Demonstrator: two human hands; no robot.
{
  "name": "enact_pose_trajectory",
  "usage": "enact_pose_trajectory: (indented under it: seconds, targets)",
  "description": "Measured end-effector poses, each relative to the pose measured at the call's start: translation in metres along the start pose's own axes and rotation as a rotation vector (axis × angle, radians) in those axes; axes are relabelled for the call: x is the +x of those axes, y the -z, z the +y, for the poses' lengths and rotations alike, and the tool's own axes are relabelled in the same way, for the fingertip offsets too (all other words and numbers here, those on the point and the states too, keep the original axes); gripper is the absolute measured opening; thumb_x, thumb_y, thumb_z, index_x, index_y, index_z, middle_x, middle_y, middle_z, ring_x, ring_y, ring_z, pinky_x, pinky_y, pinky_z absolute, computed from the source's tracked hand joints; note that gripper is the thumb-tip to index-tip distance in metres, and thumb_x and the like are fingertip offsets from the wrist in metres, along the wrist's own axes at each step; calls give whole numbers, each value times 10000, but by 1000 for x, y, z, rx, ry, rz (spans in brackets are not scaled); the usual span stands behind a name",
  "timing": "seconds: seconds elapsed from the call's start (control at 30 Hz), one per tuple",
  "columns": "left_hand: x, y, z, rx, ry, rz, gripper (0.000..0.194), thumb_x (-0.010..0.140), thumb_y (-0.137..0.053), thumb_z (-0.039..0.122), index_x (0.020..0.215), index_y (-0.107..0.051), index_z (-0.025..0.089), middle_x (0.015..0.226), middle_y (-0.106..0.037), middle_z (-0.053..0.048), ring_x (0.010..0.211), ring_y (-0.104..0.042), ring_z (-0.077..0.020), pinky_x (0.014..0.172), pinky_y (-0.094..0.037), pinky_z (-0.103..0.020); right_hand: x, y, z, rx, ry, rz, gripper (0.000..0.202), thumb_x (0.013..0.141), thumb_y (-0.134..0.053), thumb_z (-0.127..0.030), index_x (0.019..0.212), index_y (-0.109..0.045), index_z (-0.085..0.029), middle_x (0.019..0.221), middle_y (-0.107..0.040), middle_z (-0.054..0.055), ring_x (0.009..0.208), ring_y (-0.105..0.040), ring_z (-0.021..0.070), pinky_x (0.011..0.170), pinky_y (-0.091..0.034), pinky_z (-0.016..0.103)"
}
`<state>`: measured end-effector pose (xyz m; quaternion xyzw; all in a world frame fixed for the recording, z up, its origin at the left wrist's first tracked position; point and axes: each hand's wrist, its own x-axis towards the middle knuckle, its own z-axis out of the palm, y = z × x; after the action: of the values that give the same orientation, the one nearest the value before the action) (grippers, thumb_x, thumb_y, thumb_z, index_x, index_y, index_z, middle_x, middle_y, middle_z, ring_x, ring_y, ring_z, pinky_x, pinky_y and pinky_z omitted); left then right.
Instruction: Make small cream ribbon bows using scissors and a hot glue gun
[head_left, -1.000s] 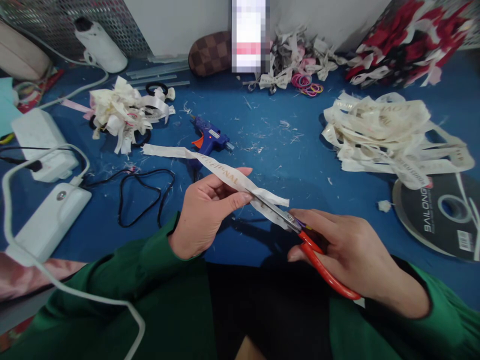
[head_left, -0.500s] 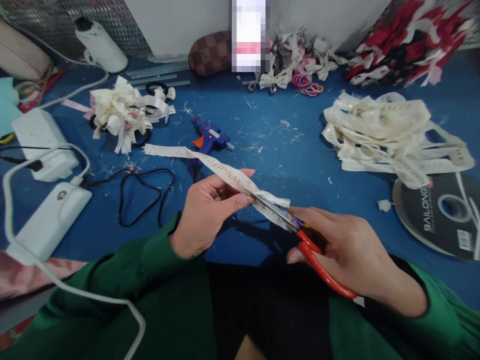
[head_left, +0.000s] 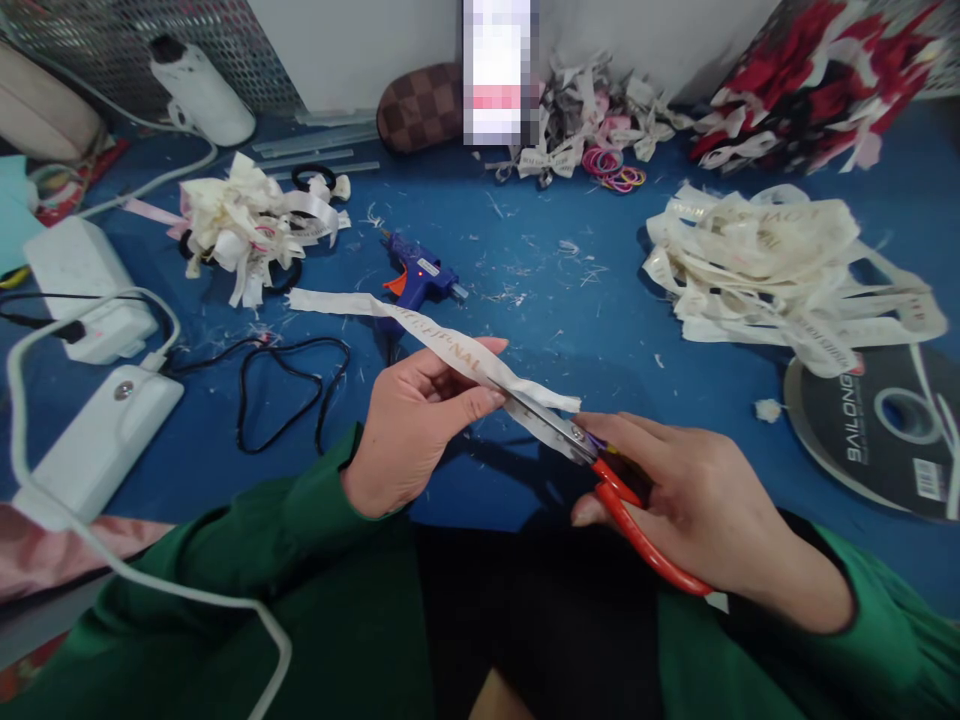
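Observation:
My left hand (head_left: pixel 420 420) pinches a white printed ribbon (head_left: pixel 442 345) between thumb and fingers; one end stretches left past the glue gun (head_left: pixel 421 275). My right hand (head_left: pixel 690 500) is closed round the red handles of the scissors (head_left: pixel 637 535). The scissor blades lie along the ribbon's right part, with their tips close to my left thumb, and ribbon shows on both sides of them. A blue glue gun with an orange trigger rests on the table just beyond the ribbon.
Loose cream ribbon (head_left: pixel 757 250) lies at right above a black spool (head_left: pixel 840 430). White bows (head_left: pixel 244 225) are at left, near a black cord (head_left: pixel 281 345) and white power blocks (head_left: pixel 90 285). A lit phone-like screen (head_left: pixel 497 70), elastics (head_left: pixel 611 168) and red bows (head_left: pixel 810 90) line the back.

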<state>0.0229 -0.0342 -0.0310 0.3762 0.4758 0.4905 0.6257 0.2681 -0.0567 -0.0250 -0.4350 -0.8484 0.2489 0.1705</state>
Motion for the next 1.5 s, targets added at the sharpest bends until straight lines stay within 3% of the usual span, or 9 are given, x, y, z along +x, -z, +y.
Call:
enact_pose_trajectory:
  seconds: [0.5, 0.97, 1.23, 1.37, 1.5]
  targets:
    - [-1, -2, 2, 70, 15, 6, 335, 725, -881, 180, 1049, -816, 237, 893, -799, -27, 849, -744, -189, 791, -632, -287, 1, 1, -2, -15, 4, -5, 476, 947, -598, -588, 1172, -654, -172, 796, -719, 58, 502, -594, 145, 469, -421, 252]
    - [0, -1, 4, 18, 39, -19, 332, 742, -873, 179, 1061, -816, 249, 899, -798, -16, 861, -735, -168, 793, -617, -245, -3, -1, 3, 17, 15, -4, 476, 957, -578, -602, 1160, -649, -177, 877, -754, 80, 579, -675, 174, 524, -470, 270]
    - [0, -2, 7, -14, 23, 61, 159, 853, -780, 307, 979, -837, 227, 1014, -793, -52, 825, -715, -175, 767, -616, -286, -4, 1, 5, -38, -2, -8, 509, 944, -578, -628, 1160, -662, -175, 863, -756, 86, 578, -684, 190, 513, -469, 279]
    - [2, -2, 5, 20, 7, 133, 133, 794, -835, 291, 903, -835, 216, 919, -797, -50, 800, -716, -186, 762, -614, -311, -4, 1, 5, -47, -3, 5, 507, 950, -568, -629, 1162, -665, -179, 854, -753, 81, 592, -689, 192, 530, -476, 279]
    - [3, 0, 3, 29, -11, 125, 140, 741, -877, 248, 868, -828, 218, 887, -798, -37, 796, -720, -178, 769, -608, -301, -4, 2, 5, -67, 10, 19, 506, 944, -580, -625, 1158, -656, -173, 830, -742, 69, 558, -660, 178, 510, -449, 276]
